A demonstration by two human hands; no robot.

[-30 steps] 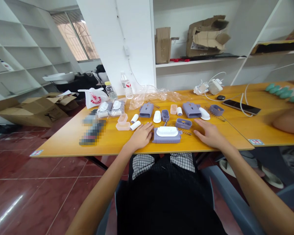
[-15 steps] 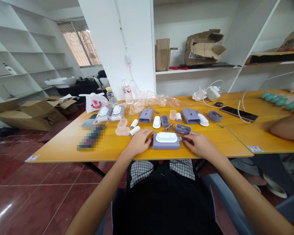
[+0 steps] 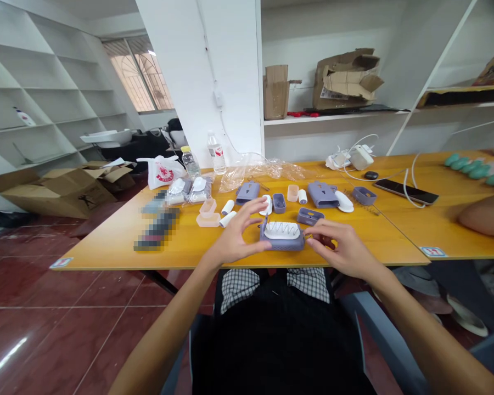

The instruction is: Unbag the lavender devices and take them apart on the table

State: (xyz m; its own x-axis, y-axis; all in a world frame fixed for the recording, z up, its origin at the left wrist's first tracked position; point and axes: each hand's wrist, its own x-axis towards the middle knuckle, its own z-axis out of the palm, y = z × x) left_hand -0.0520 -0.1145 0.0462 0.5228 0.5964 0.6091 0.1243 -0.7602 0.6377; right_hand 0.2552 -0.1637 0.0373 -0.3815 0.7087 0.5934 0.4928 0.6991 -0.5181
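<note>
Just in from the near edge of the desk (image 3: 197, 249) lay a purple case (image 3: 282, 246), a wire spring (image 3: 282, 229) over its white top. The left hand (image 3: 233, 238) curved around its left end, thumb and fingers apart; I couldn't tell whether the right hand's (image 3: 348, 249) fingertips met. Bare wood flanked both; purple trays (image 3: 310, 216) crowded behind.

Spring (image 3: 283, 229) over brush (image 3: 282, 234), bottles (image 3: 217, 156) behind at left — phone (image 3: 407, 192) at right
</note>
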